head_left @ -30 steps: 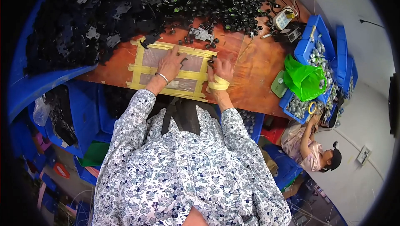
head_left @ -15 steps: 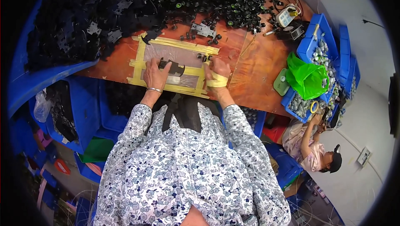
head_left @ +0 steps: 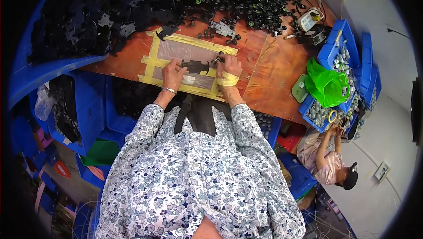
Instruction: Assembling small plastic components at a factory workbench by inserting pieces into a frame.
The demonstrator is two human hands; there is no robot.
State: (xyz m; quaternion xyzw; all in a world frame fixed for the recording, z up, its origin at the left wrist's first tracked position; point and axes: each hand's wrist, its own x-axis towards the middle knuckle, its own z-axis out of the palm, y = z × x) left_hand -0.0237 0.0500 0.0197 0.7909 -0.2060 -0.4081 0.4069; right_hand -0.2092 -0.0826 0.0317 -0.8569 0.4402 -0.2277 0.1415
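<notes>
My left hand (head_left: 173, 76) pinches one end of a flat black plastic toy-car chassis (head_left: 196, 67), held over the taped work patch (head_left: 154, 56). To its right, my right hand (head_left: 230, 66), with yellow tape wrapped round its wrist side, grips a small black wheel axle (head_left: 218, 57) between the fingertips. The axle is close to the chassis's right end; whether they touch I cannot tell. Under the chassis lies a small white piece (head_left: 189, 79). Beyond the patch rests a grey-and-black chassis (head_left: 222, 29) with loose wheels (head_left: 233, 40) beside it.
Black chassis parts (head_left: 88, 23) heap at the far left, and small wheels (head_left: 246, 1) pile at the back. On the right stand a power strip (head_left: 308, 19), a green bag (head_left: 326, 84) and blue bins (head_left: 332, 49) of grey pieces. Another person (head_left: 326, 159) works beyond them.
The chassis has turned to lie flatter and shifted right with my left hand. My right hand has tilted the axle and brought it closer to the chassis. The whole view has shifted slightly.
</notes>
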